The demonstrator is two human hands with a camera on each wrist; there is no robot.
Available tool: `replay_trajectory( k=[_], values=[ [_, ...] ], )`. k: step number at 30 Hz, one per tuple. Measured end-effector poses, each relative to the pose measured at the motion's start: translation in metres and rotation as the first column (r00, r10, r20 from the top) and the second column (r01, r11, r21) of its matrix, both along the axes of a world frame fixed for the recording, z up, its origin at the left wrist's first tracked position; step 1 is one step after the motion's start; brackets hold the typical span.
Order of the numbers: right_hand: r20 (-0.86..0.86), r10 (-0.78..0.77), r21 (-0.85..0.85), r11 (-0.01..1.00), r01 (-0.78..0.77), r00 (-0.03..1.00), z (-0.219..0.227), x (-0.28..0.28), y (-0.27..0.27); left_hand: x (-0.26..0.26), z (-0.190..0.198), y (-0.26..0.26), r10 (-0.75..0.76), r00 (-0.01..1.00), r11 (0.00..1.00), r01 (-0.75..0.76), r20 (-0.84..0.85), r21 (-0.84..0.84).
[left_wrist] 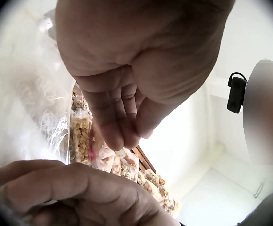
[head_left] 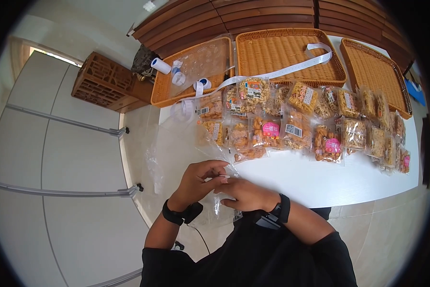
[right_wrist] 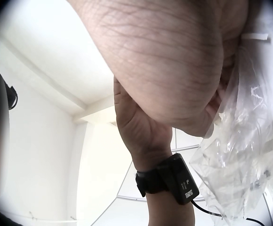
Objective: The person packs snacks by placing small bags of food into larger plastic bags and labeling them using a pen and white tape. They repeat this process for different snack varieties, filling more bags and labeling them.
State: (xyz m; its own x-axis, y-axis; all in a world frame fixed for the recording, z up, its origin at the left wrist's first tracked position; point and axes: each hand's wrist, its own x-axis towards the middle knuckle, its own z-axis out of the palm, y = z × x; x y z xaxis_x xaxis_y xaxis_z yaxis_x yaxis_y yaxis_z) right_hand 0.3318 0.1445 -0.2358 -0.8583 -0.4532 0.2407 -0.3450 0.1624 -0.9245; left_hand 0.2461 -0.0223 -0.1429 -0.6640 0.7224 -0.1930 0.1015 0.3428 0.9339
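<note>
My left hand (head_left: 199, 182) has its thumb and fingers brought together at a small white piece (head_left: 225, 178), which shows as a pale bit (left_wrist: 121, 153) at the fingertips in the left wrist view. Close against it is my right hand (head_left: 249, 195), its fingers curled at the edge of a large clear plastic bag (right_wrist: 242, 165). In the head view the thin bag spreads from the table's left end down below both hands. Much of the right hand's grip is hidden behind its own palm in the right wrist view.
Several clear packs of snacks (head_left: 298, 130) cover the back of the white table (head_left: 296, 177). Behind them stand wicker trays (head_left: 284, 55); a long white label strip (head_left: 291, 71) trails from one. Label rolls (head_left: 161, 66) lie in the left tray. A carved wooden cabinet (head_left: 102, 81) stands at left.
</note>
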Motion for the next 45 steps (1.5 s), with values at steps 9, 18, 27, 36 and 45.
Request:
replay_trajectory(
  k=[9, 18, 27, 36, 45],
  values=[
    [-0.053, 0.002, -0.008, 1.000, -0.003, 0.999, -0.007, -0.002, -0.003, -0.008, -0.013, 0.004, 0.047, 0.997, 0.990, -0.038, -0.060, 0.138],
    [-0.053, -0.001, -0.026, 1.000, -0.001, 0.999, -0.006, -0.002, -0.003, -0.007, -0.010, -0.003, 0.080, 0.995, 0.996, -0.078, -0.055, 0.035],
    [-0.073, -0.004, -0.030, 1.000, 0.002, 0.997, -0.009, -0.002, -0.003, -0.007, -0.010, 0.002, 0.171, 0.985, 0.975, -0.169, -0.007, 0.144],
    [-0.059, -0.003, -0.024, 1.000, 0.002, 0.998, -0.008, -0.001, -0.003, -0.006, -0.013, 0.002, 0.209, 0.977, 0.972, -0.202, -0.050, 0.118],
    [-0.072, -0.015, -0.022, 1.000, 0.014, 0.997, -0.009, -0.001, -0.004, -0.007, -0.017, -0.001, 0.069, 0.996, 0.995, -0.065, -0.061, 0.072]
  ],
)
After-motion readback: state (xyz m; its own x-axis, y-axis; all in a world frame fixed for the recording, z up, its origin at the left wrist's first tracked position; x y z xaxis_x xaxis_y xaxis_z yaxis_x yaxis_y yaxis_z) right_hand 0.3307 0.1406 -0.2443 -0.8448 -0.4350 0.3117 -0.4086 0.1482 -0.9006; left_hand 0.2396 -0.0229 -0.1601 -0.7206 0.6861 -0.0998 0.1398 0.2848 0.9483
